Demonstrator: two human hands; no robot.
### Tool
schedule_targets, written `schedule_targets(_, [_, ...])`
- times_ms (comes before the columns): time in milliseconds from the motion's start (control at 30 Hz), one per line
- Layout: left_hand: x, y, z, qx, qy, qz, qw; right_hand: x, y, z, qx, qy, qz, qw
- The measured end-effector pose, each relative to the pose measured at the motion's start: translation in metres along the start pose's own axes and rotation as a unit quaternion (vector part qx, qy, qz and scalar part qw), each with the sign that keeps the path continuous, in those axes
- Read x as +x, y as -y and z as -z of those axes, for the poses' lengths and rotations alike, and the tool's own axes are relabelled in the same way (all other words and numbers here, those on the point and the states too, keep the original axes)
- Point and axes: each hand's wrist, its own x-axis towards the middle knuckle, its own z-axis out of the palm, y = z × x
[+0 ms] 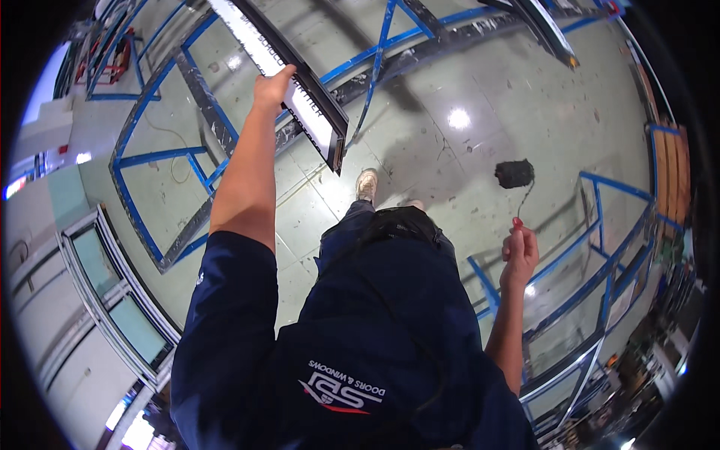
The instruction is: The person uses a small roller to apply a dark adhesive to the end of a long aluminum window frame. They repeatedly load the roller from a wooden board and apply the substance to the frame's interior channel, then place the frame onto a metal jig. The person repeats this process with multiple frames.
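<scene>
at far left stood one pale frame (118, 294) with two panes (139, 328), then one blue rack (161, 157). over it the left hand (272, 88) gripped one long profile (306, 106), thumb on top, other fingers wrapped beneath and hidden, likely near the end to steady it. the right hand (521, 251) pinched one cord (526, 195) between its fingers, perhaps to control the one dark pad (514, 174) at its far end.

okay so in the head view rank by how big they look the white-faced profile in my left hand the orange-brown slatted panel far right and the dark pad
1. White-faced profile, even cut off by the picture's top edge
2. Slatted panel
3. Dark pad
</scene>
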Motion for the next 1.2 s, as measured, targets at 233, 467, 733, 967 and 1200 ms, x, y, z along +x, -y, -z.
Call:
schedule_targets(233, [0.008, 0.044, 0.037, -0.336, 0.194, 0.038, 0.921, -0.061, -0.019, -0.030, 0.050, 0.013, -0.060, 0.997])
schedule_targets(467, [-0.008, 0.053, 0.030, -0.410, 0.159, 0.024, 0.898, -0.077, -0.050, -0.068, 0.087, 0.056, -0.114, 0.988])
schedule_targets(733, [0.002, 0.042, 0.014, -0.398, 0.141, -0.018, 0.906, -0.062, -0.043, -0.192, 0.027, 0.086, -0.070, 0.993])
schedule_targets(967, [0.002, 0.043, 0.013, -0.399, 0.153, -0.019, 0.904, -0.048, -0.022, -0.284, 0.175, 0.107, -0.083, 0.975])
schedule_targets(1200, [-0.005, 0.047, 0.022, -0.443, 0.195, 0.037, 0.874, -0.057, -0.046, -0.277, 0.109, 0.121, -0.102, 0.981])
